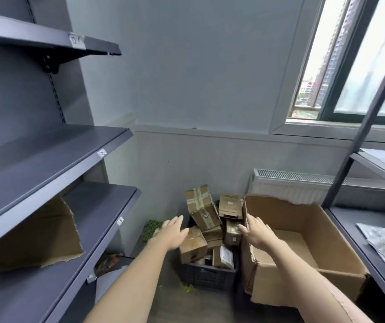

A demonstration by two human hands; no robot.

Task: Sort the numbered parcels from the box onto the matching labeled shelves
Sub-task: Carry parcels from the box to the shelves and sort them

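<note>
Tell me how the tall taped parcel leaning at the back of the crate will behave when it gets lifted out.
The tall taped parcel stands tilted on other parcels in the dark crate, so it will likely tip or shift once its neighbours move. Its cardboard looks stiff and should hold shape. The glossy tape bands may be slippery, so a two-sided grip seems wiser.

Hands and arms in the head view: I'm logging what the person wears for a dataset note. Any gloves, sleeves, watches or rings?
Both forearms are bare, with no sleeves in view. The left hand and right hand wear no gloves, and no watch, bracelet or ring shows. Fingers are too blurred to rule out a thin ring.
</note>
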